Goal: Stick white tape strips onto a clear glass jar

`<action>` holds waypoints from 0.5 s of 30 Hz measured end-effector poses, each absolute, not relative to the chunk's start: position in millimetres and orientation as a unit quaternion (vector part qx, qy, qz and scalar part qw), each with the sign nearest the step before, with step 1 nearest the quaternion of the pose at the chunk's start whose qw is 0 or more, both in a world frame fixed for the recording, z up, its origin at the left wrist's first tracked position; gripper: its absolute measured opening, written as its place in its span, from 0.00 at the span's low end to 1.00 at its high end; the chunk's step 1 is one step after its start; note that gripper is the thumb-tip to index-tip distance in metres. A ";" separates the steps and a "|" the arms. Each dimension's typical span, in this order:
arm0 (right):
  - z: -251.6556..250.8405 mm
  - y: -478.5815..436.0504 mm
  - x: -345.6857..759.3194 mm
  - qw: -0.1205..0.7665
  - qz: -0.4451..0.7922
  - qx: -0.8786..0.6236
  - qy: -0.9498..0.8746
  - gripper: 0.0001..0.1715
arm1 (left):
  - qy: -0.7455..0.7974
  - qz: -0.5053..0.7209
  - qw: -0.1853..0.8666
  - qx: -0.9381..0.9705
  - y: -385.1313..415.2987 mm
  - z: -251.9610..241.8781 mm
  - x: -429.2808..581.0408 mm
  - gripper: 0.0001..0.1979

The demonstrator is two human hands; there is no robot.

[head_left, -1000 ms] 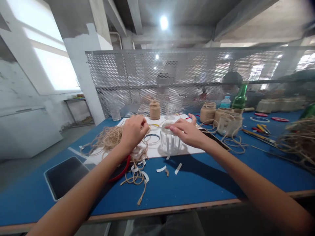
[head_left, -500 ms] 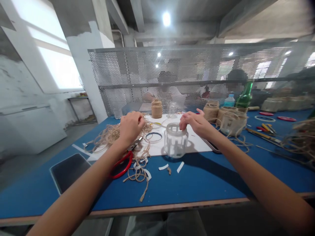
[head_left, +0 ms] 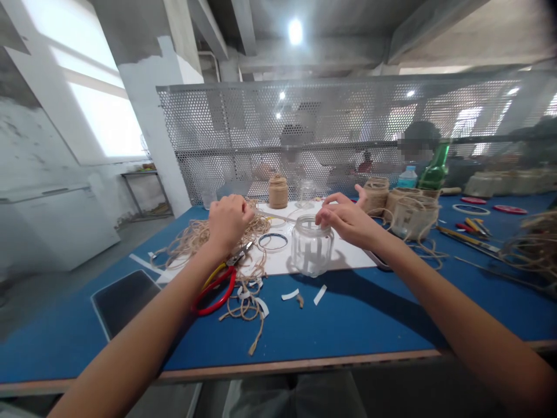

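Observation:
A clear glass jar (head_left: pixel 311 252) with light strips on its side stands upright on the front edge of a white sheet (head_left: pixel 278 264). My right hand (head_left: pixel 346 219) has its thumb and fingers pinched at the right side of the jar's rim, with the little finger raised. My left hand (head_left: pixel 229 223) is closed in a fist to the left of the jar. From it a taut, pale strand of twine (head_left: pixel 278 215) runs to the jar's neck. Beneath that hand lie a tangle of jute twine (head_left: pixel 191 237) and red-handled scissors (head_left: pixel 216 296).
A tape ring (head_left: pixel 272 241) lies left of the jar. White scraps (head_left: pixel 319 295) and twine ends are in front. Twine-wrapped jars (head_left: pixel 278 193), a green bottle (head_left: pixel 436 167) and pens (head_left: pixel 472 229) stand or lie farther off. A dark flat tablet-like thing (head_left: pixel 124 302) is at left. A perforated screen (head_left: pixel 243 128) closes the back.
The strand between my left hand and the jar is straighter now. My left hand has shifted slightly left, and the fingers of my right hand have re-bent at the rim.

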State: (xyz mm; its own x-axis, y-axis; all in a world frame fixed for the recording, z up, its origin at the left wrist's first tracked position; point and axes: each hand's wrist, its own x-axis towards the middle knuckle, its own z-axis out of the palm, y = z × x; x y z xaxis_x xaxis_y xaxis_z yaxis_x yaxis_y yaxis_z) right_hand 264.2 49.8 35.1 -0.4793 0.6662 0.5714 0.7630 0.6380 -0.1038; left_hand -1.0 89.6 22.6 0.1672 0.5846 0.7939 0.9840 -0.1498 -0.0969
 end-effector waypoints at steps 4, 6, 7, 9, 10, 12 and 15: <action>36.8 48.6 263.2 0.288 -0.094 -0.434 -0.849 0.33 | -0.556 -0.294 0.361 -0.689 89.5 22.4 -1.0 0.06; 37.9 46.1 262.6 0.284 -0.102 -0.440 -0.846 0.33 | -0.555 -0.295 0.370 -0.683 89.3 23.4 -1.5 0.06; 38.3 44.5 262.2 0.282 -0.110 -0.440 -0.846 0.31 | -0.556 -0.297 0.374 -0.681 89.1 24.1 -1.9 0.06; 39.0 41.2 261.3 0.280 -0.129 -0.436 -0.845 0.28 | -0.557 -0.300 0.377 -0.677 88.9 25.4 -2.8 0.06; 39.2 39.9 260.8 0.281 -0.138 -0.435 -0.844 0.27 | -0.558 -0.301 0.377 -0.675 88.8 26.0 -3.3 0.06; 39.4 38.4 260.1 0.283 -0.147 -0.434 -0.842 0.26 | -0.562 -0.302 0.373 -0.673 88.7 26.7 -4.0 0.05; 39.3 39.7 259.9 0.290 -0.134 -0.439 -0.840 0.26 | -0.567 -0.299 0.369 -0.673 88.8 26.8 -4.8 0.05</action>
State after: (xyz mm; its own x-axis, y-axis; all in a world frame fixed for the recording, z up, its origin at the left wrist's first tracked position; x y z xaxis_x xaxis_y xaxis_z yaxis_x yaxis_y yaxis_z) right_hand 259.9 39.7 39.3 -0.4458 0.6596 0.6051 0.8156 0.5779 -0.0290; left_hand -4.8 88.8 26.8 0.1784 0.5415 0.8216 0.9838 -0.0846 -0.1579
